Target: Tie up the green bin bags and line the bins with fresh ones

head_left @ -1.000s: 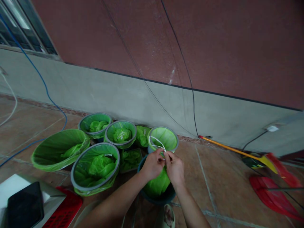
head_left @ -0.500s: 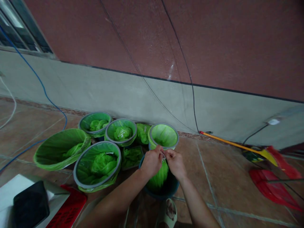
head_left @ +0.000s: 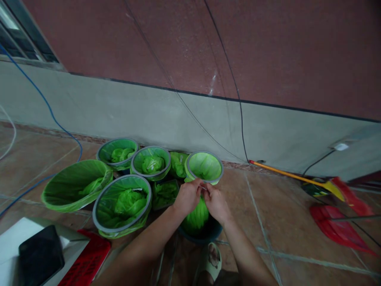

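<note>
My left hand (head_left: 189, 196) and my right hand (head_left: 216, 201) meet in front of me, fingertips pinched together. Between them is the gathered top of a green trash bag (head_left: 196, 216), where a thin white strip shows; whether it is a tie or a drawstring I cannot tell. Below my hands the bag bulges down into a dark blue bin (head_left: 201, 239). Just beyond, close to my fingers, stands a grey-rimmed bin (head_left: 222, 174) lined with a light green bag. The exact grip of my fingertips is partly hidden.
Left of my hands stand several green-lined bins, including a near grey-rimmed one (head_left: 98, 227) and a wide one (head_left: 56, 208). A white box (head_left: 25, 228) with a black phone-like object (head_left: 41, 254) is at lower left. A broom (head_left: 285, 174) and red dustpan (head_left: 330, 226) lie right.
My hands have stayed together at the top of the bag, shifting slightly with fingers drawn closer. The whole view has moved a little; the bins stand as before.
</note>
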`<state>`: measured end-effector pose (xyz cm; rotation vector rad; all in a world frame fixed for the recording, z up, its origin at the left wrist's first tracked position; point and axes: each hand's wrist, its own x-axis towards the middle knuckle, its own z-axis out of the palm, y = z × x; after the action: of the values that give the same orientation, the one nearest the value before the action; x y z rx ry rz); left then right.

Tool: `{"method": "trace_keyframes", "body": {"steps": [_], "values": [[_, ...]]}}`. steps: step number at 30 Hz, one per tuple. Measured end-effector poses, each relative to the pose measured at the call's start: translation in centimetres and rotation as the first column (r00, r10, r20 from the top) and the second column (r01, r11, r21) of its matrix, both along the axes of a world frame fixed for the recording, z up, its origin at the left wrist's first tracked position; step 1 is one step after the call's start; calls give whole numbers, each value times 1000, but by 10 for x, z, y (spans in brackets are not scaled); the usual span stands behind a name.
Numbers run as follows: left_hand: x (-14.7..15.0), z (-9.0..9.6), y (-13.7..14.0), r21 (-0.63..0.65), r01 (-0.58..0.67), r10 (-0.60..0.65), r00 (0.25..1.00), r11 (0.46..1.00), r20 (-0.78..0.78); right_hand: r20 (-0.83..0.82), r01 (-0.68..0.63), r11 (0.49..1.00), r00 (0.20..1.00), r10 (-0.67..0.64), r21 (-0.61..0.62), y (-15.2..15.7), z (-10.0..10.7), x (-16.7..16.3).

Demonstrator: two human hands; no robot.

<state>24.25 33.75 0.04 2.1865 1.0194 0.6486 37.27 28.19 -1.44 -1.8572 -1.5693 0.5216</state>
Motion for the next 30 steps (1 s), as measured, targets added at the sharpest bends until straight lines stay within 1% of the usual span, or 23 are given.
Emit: {"method": "trace_keyframes", "body": {"steps": [2, 4, 7, 10, 12, 13, 14, 15, 16, 18, 20, 22, 23, 25, 27, 30], "values": [[1, 0, -1, 4, 17, -17, 1000, 1000, -11, 67, 10, 1000, 998, -9, -21, 0, -2, -1], [1, 1, -1, 11, 29, -28, 999, 1000, -32, 100, 17, 999, 995, -13, -40, 0, -3, -3], [1, 0, -1, 25, 24, -22, 997, 999, -80, 78, 18, 998, 997, -14, -52, 1, -6, -3], [1, 0, 0, 13, 1, 0, 993, 1000, -114, -28, 27, 999, 999, -28, -47, 2, -8, -2], [0, -1, 2, -9, -17, 16, 992, 1000, -124, -159, 26, 999, 987, -33, -46, 2, -7, 0], [0, -2, 3, -24, -26, 23, 992, 999, -123, -249, 19, 998, 968, -32, -53, 2, -6, 0], [-1, -2, 3, -40, -36, 31, 993, 999, -113, -355, 10, 997, 934, -37, -78, 2, -4, 0], [-1, -3, 4, -57, -40, 35, 995, 998, -90, -472, 0, 992, 880, -59, -124, 1, -2, 0], [-2, -4, 5, -72, -36, 32, 998, 997, -53, -587, -10, 983, 803, -101, -183, 0, 0, -1], [-2, -7, 6, -91, -5, 7, 1000, 996, 28, -758, -13, 954, 610, -229, -298, -1, 3, -1], [-1, -10, 7, -119, 30, -19, 995, 992, 95, -835, 18, 933, 441, -329, -359, -2, 5, 0], [0, -12, 5, -171, 56, -33, 991, 984, 133, -867, 58, 928, 339, -365, -369, -2, 6, 2], [1, -13, 5, -201, 66, -37, 989, 977, 145, -876, 69, 927, 309, -371, -368, -2, 7, 4], [3, -13, 3, -242, 88, -51, 986, 966, 158, -885, 71, 928, 282, -370, -365, -1, 8, 6], [4, -12, 1, -249, 90, -55, 988, 964, 143, -882, 77, 925, 282, -378, -371, -1, 9, 6], [4, -10, 0, -211, 49, -31, 996, 976, 85, -867, 105, 913, 288, -406, -393, -1, 9, 4]]}}
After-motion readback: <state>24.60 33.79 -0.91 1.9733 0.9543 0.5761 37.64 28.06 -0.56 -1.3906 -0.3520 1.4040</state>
